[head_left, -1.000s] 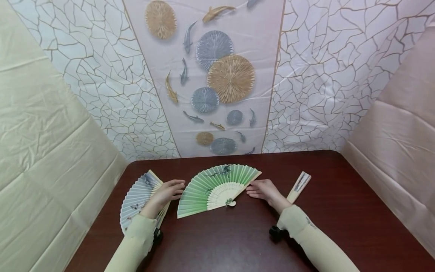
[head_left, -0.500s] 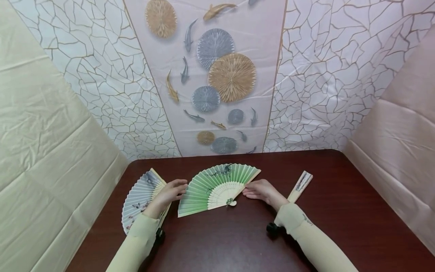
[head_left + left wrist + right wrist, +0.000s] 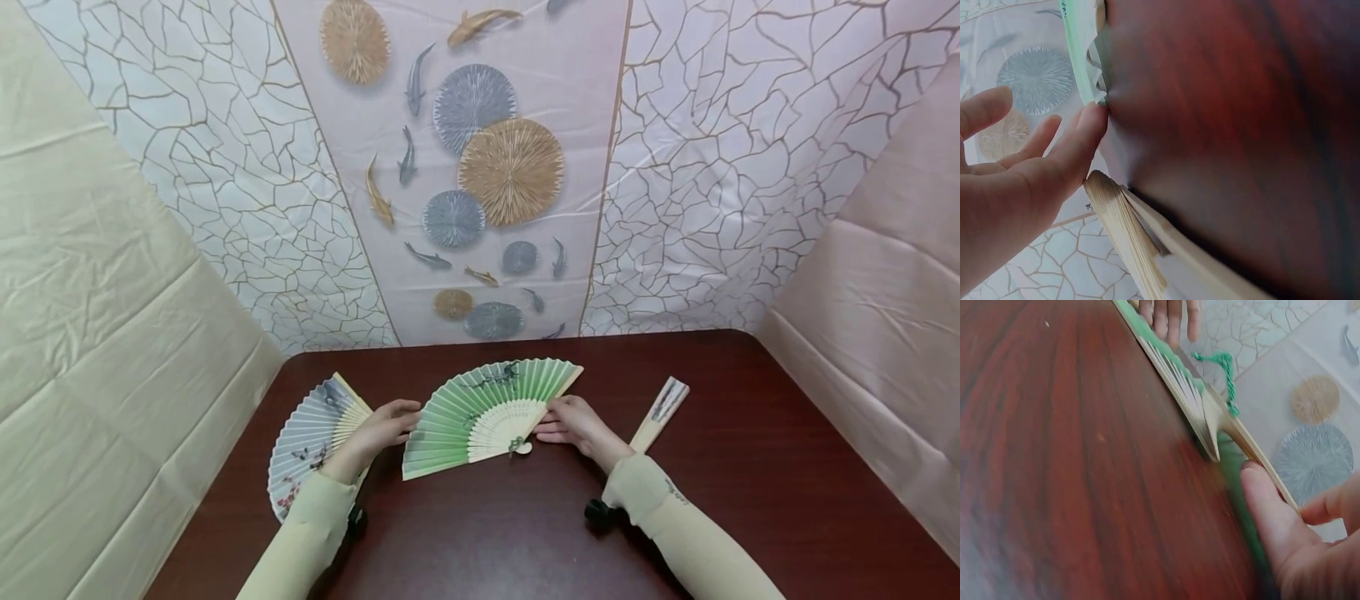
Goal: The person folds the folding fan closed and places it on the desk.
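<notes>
An open green folding fan with pale ribs lies in the middle of the table. Its right guard stick is pinched between the thumb and a finger of my right hand; the right wrist view shows this right hand with the thumb on one side of the stick and a finger on the other. At the fan's left edge is my left hand, fingers loosely extended, one fingertip meeting or nearly meeting the green edge in the left wrist view. A grey-white folding fan, spread out, lies partly beneath the left forearm.
A folded fan lies beyond the right wrist on the dark red-brown table. Patterned cloth hangs behind the table's far edge. A green cord hangs at the green fan's pivot.
The green fan has shifted slightly to the right and its right end sits a little higher. My right hand has closed onto its guard stick. My left hand has followed slightly rightward.
</notes>
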The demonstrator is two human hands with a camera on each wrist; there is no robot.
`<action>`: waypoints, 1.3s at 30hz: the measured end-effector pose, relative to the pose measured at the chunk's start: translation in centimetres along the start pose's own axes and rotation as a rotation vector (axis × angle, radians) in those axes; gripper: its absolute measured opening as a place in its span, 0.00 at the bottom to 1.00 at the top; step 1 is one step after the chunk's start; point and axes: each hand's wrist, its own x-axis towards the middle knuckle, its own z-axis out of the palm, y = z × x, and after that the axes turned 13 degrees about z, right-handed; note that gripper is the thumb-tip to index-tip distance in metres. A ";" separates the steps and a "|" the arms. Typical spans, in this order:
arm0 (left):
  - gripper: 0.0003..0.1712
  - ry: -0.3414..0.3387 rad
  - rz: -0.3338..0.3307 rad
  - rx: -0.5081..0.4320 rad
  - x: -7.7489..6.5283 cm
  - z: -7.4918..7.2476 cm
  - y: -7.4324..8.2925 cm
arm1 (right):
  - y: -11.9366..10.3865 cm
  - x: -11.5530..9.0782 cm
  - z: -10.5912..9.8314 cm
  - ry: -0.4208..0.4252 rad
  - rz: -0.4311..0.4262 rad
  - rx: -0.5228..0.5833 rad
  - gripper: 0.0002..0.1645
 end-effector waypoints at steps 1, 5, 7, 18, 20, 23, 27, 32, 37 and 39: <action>0.26 -0.004 -0.001 -0.005 0.0 0.1 0.1 | 0.0 -0.1 0.1 0.009 -0.009 0.016 0.17; 0.26 -0.013 0.000 -0.015 -0.2 0.1 0.1 | 0.0 -0.3 0.4 0.054 -0.060 0.059 0.14; 0.26 -0.011 -0.006 -0.014 -0.3 0.1 0.1 | 0.0 -0.4 0.5 0.073 -0.086 0.072 0.12; 0.25 -0.008 -0.024 -0.018 -0.6 0.1 0.0 | 0.0 -1.8 1.2 0.124 -0.182 0.108 0.13; 0.25 -0.014 -0.016 -0.017 -0.7 0.0 0.0 | -0.1 -2.2 1.5 0.120 -0.196 0.116 0.14; 0.26 -0.023 -0.004 -0.012 -0.8 -0.1 0.0 | -0.5 -2.6 1.9 0.111 -0.233 0.124 0.12; 0.26 -0.025 0.008 -0.011 -1.0 -0.1 0.1 | -1.1 -3.2 2.5 0.105 -0.297 0.135 0.07; 0.25 0.003 0.017 0.031 -1.0 0.1 0.1 | -2.0 -4.1 2.8 0.093 -0.347 0.149 0.07; 0.24 0.023 0.034 0.056 -0.9 0.3 0.0 | -2.8 -5.1 2.8 0.098 -0.386 0.189 0.06; 0.24 0.023 0.053 0.044 -0.9 0.3 -0.1 | -3.1 -5.5 2.8 0.102 -0.409 0.211 0.05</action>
